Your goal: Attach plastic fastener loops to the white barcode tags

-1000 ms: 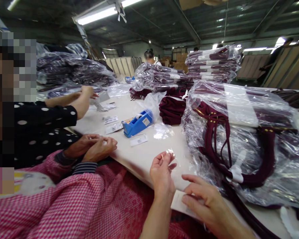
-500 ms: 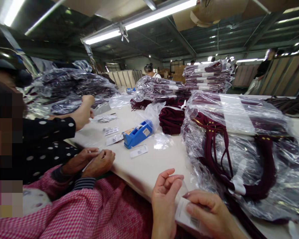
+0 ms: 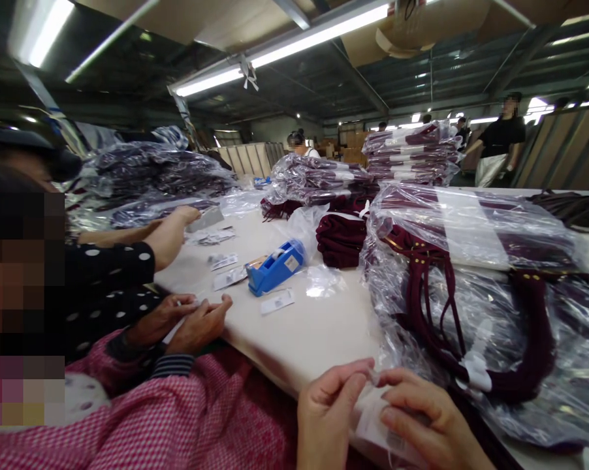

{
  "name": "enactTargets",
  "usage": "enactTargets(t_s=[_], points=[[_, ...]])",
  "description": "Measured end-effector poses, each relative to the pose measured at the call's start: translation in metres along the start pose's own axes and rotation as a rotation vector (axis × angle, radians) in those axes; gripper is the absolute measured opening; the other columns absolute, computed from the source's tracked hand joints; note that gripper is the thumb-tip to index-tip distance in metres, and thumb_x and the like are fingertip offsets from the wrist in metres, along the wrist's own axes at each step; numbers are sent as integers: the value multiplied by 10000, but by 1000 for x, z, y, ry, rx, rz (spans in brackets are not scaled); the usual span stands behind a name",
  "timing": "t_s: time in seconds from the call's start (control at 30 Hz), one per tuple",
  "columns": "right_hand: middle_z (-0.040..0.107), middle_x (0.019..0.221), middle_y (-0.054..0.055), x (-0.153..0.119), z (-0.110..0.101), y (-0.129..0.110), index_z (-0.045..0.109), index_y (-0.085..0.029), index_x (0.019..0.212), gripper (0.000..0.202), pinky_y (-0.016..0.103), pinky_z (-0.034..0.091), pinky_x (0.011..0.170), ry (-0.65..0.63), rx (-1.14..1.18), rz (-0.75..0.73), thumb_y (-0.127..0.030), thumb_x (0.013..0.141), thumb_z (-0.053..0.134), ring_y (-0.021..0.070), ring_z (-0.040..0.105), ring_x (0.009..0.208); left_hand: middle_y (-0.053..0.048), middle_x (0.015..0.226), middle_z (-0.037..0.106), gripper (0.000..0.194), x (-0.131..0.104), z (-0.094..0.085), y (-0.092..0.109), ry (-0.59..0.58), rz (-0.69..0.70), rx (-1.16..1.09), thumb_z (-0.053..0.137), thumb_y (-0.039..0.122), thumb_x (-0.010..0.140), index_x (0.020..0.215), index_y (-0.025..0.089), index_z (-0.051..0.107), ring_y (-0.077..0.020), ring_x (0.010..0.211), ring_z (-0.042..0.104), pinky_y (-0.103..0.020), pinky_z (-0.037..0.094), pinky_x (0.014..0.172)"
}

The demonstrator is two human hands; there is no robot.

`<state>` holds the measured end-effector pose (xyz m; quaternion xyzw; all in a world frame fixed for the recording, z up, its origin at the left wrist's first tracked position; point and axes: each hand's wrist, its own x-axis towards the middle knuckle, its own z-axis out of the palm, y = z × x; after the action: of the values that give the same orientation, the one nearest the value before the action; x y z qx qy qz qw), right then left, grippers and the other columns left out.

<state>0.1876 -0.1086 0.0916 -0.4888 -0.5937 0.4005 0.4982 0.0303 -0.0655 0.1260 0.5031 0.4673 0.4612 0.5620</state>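
Low at the front table edge, my right hand (image 3: 426,418) grips a small clear plastic bag (image 3: 367,408) with a white printed label inside. Beside it, my left hand (image 3: 331,405) is closed, thumb and fingers pinching the bag's upper edge. The fingertips of both hands nearly meet there. A large clear-wrapped bundle of dark maroon garments (image 3: 475,222) lies to the right of my hands, its maroon straps (image 3: 524,365) hanging toward me with a white tie around them. On the table ahead are a blue tape dispenser (image 3: 275,267) and a white label (image 3: 277,301).
At left, a co-worker in pink check (image 3: 191,411) holds a small white piece in both hands; another in polka-dot sleeves (image 3: 113,264) reaches forward. Folded maroon garments (image 3: 342,240), wrapped stacks (image 3: 409,153) and several white labels (image 3: 211,235) lie farther back. A person in black (image 3: 503,143) stands behind.
My left hand has closed from spread fingers to a pinch at the bag's edge, meeting the right fingertips. The polka-dot arm has stretched forward, and the person in black has moved left.
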Motion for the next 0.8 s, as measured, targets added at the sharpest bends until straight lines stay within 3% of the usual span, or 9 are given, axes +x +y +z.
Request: enactTargets(t_s=[0.13, 0.3, 0.5, 0.8], points=[[640, 811, 31, -5, -8, -10, 706, -193, 731, 227, 239, 454, 677, 21, 288, 251, -413, 779, 673, 170, 590, 754, -50, 918, 769, 114, -2, -7, 3, 150, 167, 188, 720, 272, 707, 796, 268, 791, -279, 908, 678, -370, 490, 919], [587, 612, -17, -13, 0, -20, 656, -158, 721, 314, 182, 358, 496, 24, 696, 588, -445, 664, 770, 87, 491, 527, -27, 1031, 745, 199, 1, -12, -3, 101, 336, 348, 670, 241, 766, 920, 322, 768, -263, 991, 662, -359, 477, 958], [608, 630, -11, -9, 6, -23, 653, -139, 710, 332, 169, 358, 503, 24, 721, 652, -426, 633, 799, 77, 510, 539, -38, 1087, 727, 239, 1, -13, -10, 44, 364, 369, 658, 225, 776, 974, 319, 753, -269, 1035, 647, -373, 452, 995], [568, 560, -41, -9, 0, -31, 623, -142, 673, 265, 170, 316, 462, -35, 698, 655, -355, 653, 779, 58, 454, 470, -57, 1027, 745, 236, 3, -8, -4, 75, 354, 334, 705, 180, 719, 908, 305, 772, -283, 997, 665, -389, 453, 995]])
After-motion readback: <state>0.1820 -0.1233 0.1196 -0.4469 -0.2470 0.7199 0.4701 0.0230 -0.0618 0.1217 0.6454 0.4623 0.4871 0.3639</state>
